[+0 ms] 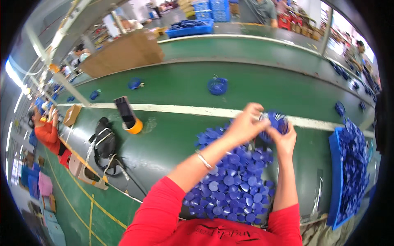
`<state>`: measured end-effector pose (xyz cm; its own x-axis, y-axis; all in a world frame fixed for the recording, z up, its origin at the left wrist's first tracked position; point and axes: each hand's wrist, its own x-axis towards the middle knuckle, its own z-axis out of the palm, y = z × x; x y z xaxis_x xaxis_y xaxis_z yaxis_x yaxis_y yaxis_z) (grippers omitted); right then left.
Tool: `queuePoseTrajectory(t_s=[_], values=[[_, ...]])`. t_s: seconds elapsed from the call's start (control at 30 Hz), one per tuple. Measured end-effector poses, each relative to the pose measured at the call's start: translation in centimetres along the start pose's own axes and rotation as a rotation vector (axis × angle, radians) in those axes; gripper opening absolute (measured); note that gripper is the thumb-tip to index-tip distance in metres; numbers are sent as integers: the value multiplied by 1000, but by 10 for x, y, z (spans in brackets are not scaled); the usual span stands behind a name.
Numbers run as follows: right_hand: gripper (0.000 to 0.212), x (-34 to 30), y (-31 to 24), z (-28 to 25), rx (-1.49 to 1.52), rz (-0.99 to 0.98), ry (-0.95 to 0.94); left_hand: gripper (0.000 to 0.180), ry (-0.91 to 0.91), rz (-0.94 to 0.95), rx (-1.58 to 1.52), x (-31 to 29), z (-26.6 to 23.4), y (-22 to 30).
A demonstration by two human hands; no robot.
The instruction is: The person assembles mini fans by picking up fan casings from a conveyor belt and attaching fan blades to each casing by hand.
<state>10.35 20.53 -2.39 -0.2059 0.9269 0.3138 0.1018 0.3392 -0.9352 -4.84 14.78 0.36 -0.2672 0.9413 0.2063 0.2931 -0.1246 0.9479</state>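
Both of my hands are raised over the far edge of the green workbench (164,164), around a round blue plastic housing (276,119). My left hand (248,124) has its fingers bent against the left side of the housing, with thumb and fingertips pinching close to it. My right hand (284,141) grips the housing from the right and below, fingers curled round its rim. The fingers partly cover the housing, and its details are blurred. Beneath my forearms spreads a heap of small blue plastic discs (230,180).
A blue crate (335,180) full of blue parts stands on the right. To the left are a phone (125,112) leaning in an orange roll (133,127) and a black bag (105,141). Beyond the white strip, blue housings (217,86) lie on the green belt (176,84). A person (48,133) sits far left.
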Motion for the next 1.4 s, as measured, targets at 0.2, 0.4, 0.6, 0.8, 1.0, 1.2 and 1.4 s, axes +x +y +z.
queuePoseTrajectory(t_s=[0.2, 0.4, 0.6, 0.8, 1.0, 1.2, 1.4], values=[[36, 31, 48, -44, 198, 257, 250, 43, 518, -117, 426, 59, -72, -63], [25, 7, -11, -30, -381, -44, -753, 55, 547, -548, 431, 98, -113, -141], [36, -13, -11, -29, -746, -145, -854, 30, 502, -687, 279, 111, -72, -124], [30, -10, -3, -30, -791, -141, -747, 24, 478, -639, 122, 104, -67, -116], [33, -18, -5, -11, -850, -291, -679, 24, 705, -206, -81, 82, -72, -87], [29, -15, 4, -22, -1047, -336, -481, 22, 384, -266, -856, 25, -83, -26], [31, -11, -20, -30, -985, -380, -189, 25, 331, -227, -850, -12, -74, -18]])
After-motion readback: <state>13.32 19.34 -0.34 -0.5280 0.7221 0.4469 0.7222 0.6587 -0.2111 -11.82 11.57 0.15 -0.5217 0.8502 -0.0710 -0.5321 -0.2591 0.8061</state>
